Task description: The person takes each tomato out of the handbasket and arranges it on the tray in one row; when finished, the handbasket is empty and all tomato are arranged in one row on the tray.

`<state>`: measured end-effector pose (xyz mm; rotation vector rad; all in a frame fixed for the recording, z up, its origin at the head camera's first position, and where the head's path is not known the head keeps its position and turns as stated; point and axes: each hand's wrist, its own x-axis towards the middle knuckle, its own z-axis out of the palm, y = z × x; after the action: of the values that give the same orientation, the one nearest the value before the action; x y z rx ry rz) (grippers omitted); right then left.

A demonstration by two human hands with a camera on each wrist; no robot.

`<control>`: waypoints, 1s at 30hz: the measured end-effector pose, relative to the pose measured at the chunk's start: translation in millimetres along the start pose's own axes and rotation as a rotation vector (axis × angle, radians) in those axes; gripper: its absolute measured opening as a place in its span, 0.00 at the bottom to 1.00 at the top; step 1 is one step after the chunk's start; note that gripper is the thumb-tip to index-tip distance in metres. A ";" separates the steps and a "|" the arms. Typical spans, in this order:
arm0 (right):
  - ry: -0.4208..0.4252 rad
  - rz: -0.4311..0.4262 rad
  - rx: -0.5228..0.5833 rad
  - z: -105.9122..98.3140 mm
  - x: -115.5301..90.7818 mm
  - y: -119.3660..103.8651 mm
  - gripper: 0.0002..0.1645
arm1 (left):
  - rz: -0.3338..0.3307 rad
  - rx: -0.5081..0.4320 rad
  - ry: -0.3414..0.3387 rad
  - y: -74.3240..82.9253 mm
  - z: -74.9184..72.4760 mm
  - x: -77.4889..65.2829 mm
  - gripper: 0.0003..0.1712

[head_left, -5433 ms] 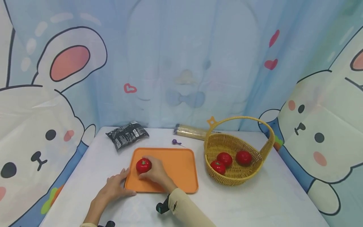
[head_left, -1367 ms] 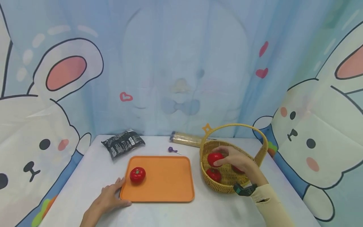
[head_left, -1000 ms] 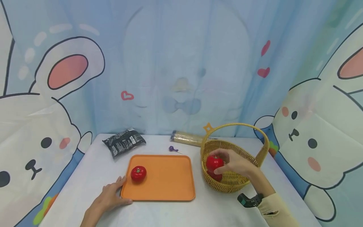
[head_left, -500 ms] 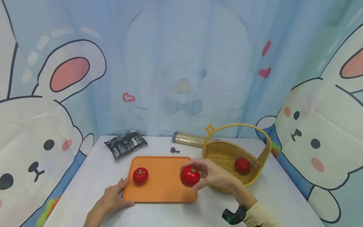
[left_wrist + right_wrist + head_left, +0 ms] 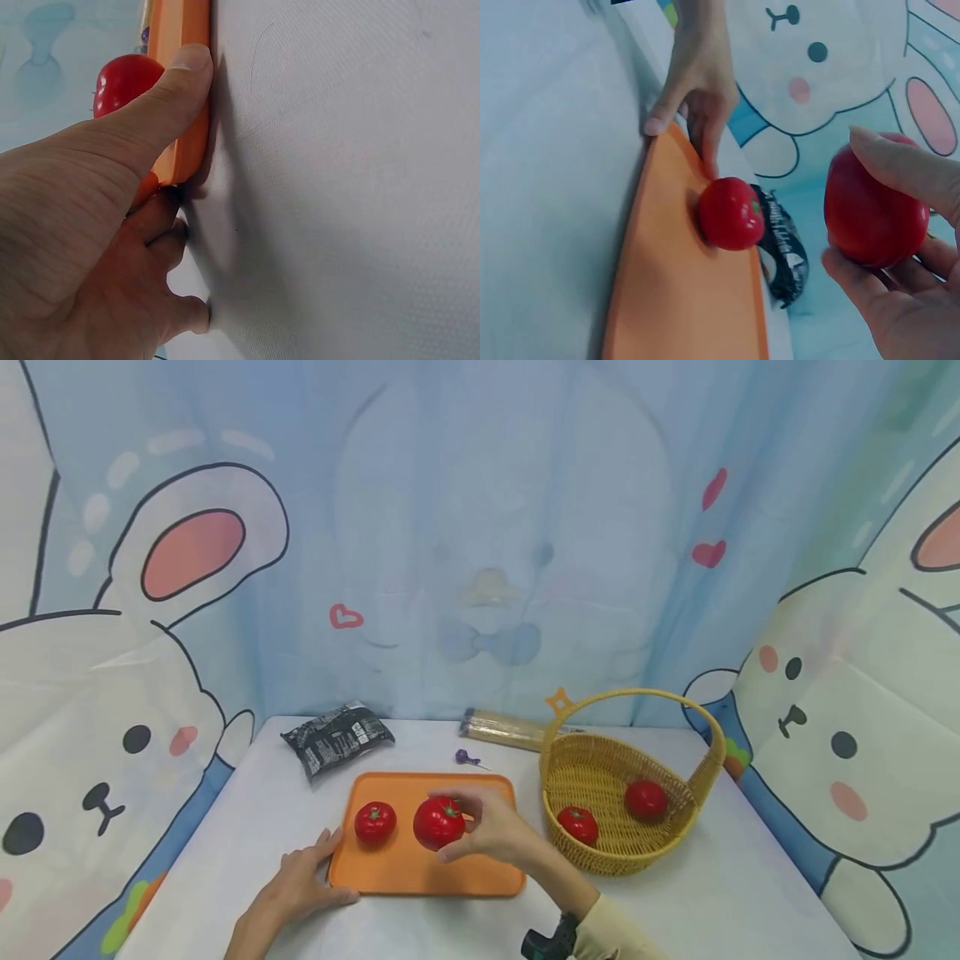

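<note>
In the head view my right hand holds a red tomato above the middle of the orange tray. The right wrist view shows its thumb and fingers wrapped about that tomato. A second tomato rests on the tray's left part. My left hand grips the tray's near left corner, thumb along the front edge and fingers at the left edge. In the left wrist view the thumb lies against the tray's side wall.
To the right stands a yellow woven basket with a tall handle, two tomatoes inside. Behind the tray lie a black packet, a purple-headed pin-like stick and a clear-wrapped bundle. A printed curtain hangs behind.
My right hand set one tomato on the tray, then lifted another from the basket and carried it left over the tray. My left hand has stayed at the tray's corner.
</note>
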<state>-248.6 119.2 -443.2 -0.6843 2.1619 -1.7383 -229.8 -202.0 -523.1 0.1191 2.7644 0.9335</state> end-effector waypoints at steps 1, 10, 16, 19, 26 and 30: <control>0.033 0.005 -0.016 5.0 3.6 1.8 0.44 | 0.003 0.001 0.002 0.4 -0.3 0.2 0.65; 0.188 0.069 -0.194 30.5 35.2 24.5 0.42 | -0.017 0.005 -0.007 1.1 -2.6 2.4 0.64; 0.230 0.093 -0.276 34.6 45.8 35.9 0.41 | -0.006 -0.004 -0.002 3.4 -2.7 3.8 0.63; 0.244 0.097 -0.293 35.2 49.3 40.7 0.41 | 0.001 -0.011 -0.004 3.8 -2.6 3.5 0.64; 0.269 0.128 -0.328 35.4 56.1 54.6 0.41 | 0.024 -0.027 -0.004 1.9 -1.5 3.7 0.64; 0.261 0.137 -0.353 36.8 60.7 66.3 0.42 | 0.019 -0.022 -0.006 -2.6 -0.9 2.2 0.64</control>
<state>-294.0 67.3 -511.7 -0.3883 2.6618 -1.4594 -232.2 -204.2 -524.4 0.1446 2.7517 0.9670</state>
